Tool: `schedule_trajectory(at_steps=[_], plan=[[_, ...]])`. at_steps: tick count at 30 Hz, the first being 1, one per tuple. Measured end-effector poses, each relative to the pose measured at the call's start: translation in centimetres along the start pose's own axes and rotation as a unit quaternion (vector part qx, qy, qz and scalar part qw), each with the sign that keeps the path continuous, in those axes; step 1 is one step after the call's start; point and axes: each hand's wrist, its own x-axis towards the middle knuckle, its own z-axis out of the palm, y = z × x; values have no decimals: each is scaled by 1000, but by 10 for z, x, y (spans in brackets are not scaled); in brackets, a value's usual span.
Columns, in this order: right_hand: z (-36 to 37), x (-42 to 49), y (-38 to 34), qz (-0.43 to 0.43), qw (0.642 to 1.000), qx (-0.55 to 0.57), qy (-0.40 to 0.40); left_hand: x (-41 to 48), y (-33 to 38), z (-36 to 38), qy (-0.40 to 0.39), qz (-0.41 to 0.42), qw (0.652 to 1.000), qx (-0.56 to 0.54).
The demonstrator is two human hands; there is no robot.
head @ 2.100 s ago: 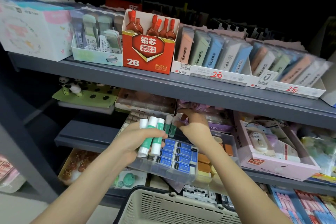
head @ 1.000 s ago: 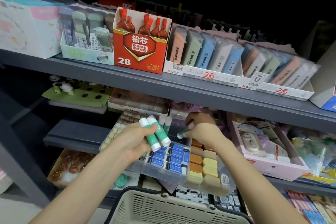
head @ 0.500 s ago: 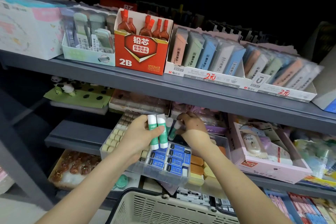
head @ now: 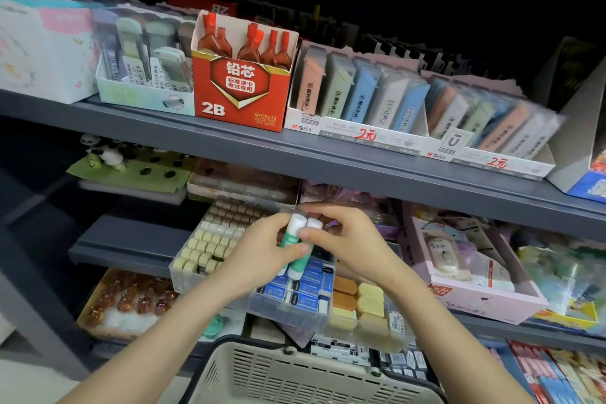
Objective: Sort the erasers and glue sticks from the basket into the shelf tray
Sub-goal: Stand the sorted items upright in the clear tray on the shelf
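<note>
Glue sticks (head: 294, 241) over tray (head: 196, 284), grey shelving (head: 229, 147)

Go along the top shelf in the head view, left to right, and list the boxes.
White and pink box → pale green tray of slim cases → red 2B lead box → display box of pastel packs → second display box of pastel packs.
</note>
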Motion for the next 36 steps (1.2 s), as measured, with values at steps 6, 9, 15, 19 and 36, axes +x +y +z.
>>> schedule_trajectory(at_steps=[6, 9, 15, 19, 36], plan=[[-12, -12, -8, -23, 1000, 7, 3, -1, 1, 11, -20, 8, 1000, -19], [-24, -13, -3, 13, 1000, 0, 29, 1, 1, 13, 0, -14, 1000, -15], [-41, 7, 25, 116, 989, -81, 48, 8, 1, -1, 66, 26, 969, 238], [-31, 27, 29, 131, 981, -140, 28, 22, -3, 6, 13, 54, 942, 330], [2, 39, 53, 67, 967, -246, -16, 30, -31, 20, -35, 113, 928, 354]])
